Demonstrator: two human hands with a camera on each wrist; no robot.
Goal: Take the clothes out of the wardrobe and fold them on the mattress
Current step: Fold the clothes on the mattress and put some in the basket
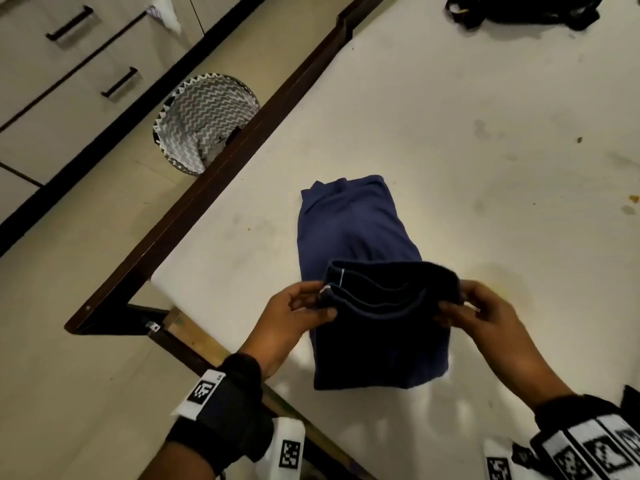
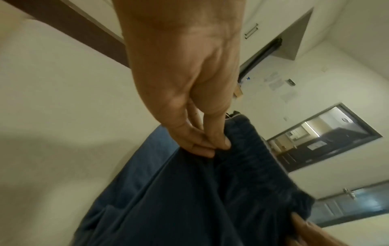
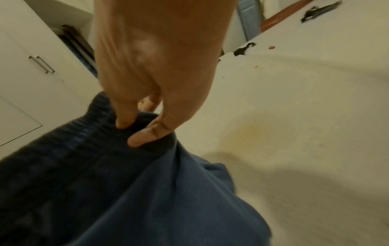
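Note:
A dark navy garment hangs folded from both my hands above the white mattress. My left hand pinches the left end of its ribbed waistband between thumb and fingers. My right hand pinches the right end the same way. Beneath and beyond it a lighter blue garment lies folded flat on the mattress. The lower part of the held garment covers the near end of the blue one.
A zigzag-patterned laundry basket stands on the floor by the dark wooden bed frame. Drawers with black handles are at the upper left. A black strap bundle lies at the far end of the mattress. White cupboard doors show in the right wrist view.

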